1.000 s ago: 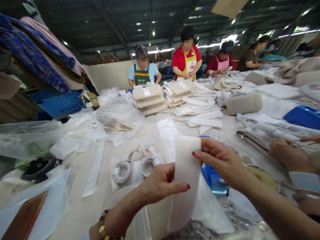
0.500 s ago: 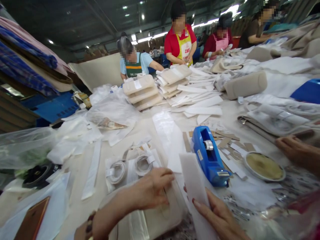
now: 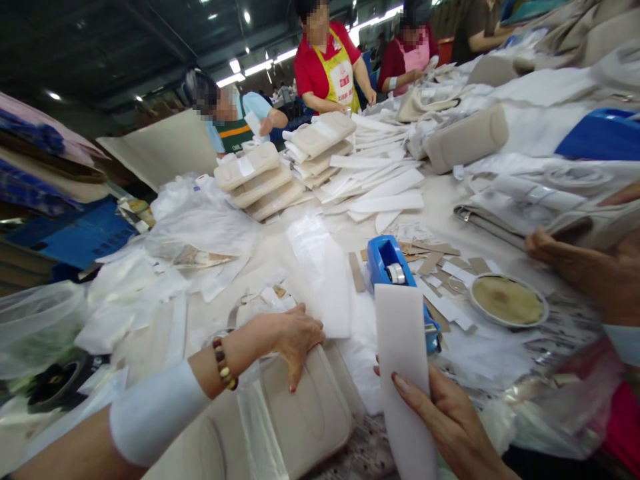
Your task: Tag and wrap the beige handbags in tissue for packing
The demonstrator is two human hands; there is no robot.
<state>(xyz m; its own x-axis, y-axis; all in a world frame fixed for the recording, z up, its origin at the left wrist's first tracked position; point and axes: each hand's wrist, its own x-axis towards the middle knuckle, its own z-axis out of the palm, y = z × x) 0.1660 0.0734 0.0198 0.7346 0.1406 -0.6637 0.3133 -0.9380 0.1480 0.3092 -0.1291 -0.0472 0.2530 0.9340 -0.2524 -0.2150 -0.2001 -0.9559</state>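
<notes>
My right hand (image 3: 450, 420) grips a long white paper strip (image 3: 403, 347) at the bottom right, thumb pressed on it, and holds it upright. My left hand (image 3: 295, 337) rests with fingers spread on a beige padded item in a clear plastic bag (image 3: 300, 420) in front of me. A beaded bracelet (image 3: 223, 363) and a white sleeve cover my left arm. Just behind the strip stands a blue tape dispenser (image 3: 387, 263).
A round dish with a yellowish pad (image 3: 507, 300) lies right of the dispenser. A co-worker's hand (image 3: 565, 257) reaches in from the right. Stacks of bagged beige items (image 3: 255, 180) and white strips (image 3: 385, 193) fill the table's middle. Several people work at the far side.
My left hand let go of the strip and came down onto the bagged beige item. My right hand lowered the strip, then raised it upright. The view tilted downward.
</notes>
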